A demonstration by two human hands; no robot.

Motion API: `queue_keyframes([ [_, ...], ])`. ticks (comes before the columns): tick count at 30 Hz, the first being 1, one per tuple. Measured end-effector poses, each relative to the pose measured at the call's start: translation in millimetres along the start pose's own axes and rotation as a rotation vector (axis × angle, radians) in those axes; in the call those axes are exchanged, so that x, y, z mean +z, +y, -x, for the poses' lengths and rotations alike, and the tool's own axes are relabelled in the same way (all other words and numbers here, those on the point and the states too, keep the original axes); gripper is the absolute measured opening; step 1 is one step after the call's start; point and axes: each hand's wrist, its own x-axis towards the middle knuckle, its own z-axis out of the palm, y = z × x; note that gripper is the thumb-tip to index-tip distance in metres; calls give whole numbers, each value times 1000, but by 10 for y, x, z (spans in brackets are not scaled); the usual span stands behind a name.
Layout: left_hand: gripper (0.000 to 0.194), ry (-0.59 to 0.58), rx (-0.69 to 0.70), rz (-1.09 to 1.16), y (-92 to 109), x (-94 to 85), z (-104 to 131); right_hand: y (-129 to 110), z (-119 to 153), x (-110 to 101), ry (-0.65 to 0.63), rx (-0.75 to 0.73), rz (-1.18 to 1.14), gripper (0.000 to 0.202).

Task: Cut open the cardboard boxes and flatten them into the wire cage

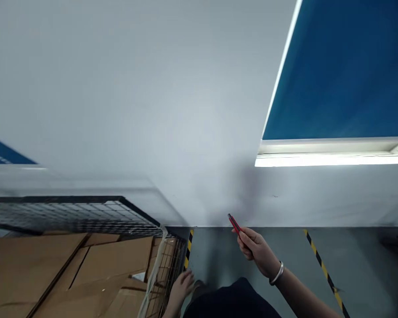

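My right hand [254,247] is closed around a slim red utility knife [234,224], whose tip points up towards the base of a white wall. A silver bracelet sits on that wrist. My left hand [181,286] hangs low at the bottom of the view, fingers loosely apart, next to the side of a wire mesh cage [86,212]. It holds nothing that I can see. Flattened brown cardboard boxes [69,274] fill the cage.
A white wall [135,88] fills most of the view, with a blue panel [345,66] and a white ledge at the upper right. The grey floor [285,247] carries yellow-and-black hazard tape [321,265]. My dark clothing shows at the bottom centre.
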Motion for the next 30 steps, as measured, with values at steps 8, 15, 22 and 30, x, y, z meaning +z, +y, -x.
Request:
queue_keyframes([
  [8, 54, -685, 405, 128, 1533, 1403, 144, -10, 198, -376, 121, -23, -76, 47],
  [15, 55, -558, 260, -105, 1496, 1739, -494, -507, -75, -1032, 431, -185, 471, 49],
  [22, 64, -591, 124, -361, 1284, 1756, -1297, -1742, -1237, -1926, 521, -643, 1465, 43],
  [30, 52, -405, 154, -345, 1363, 1742, -1619, -2177, -1884, -2263, 188, -676, 1674, 37],
])
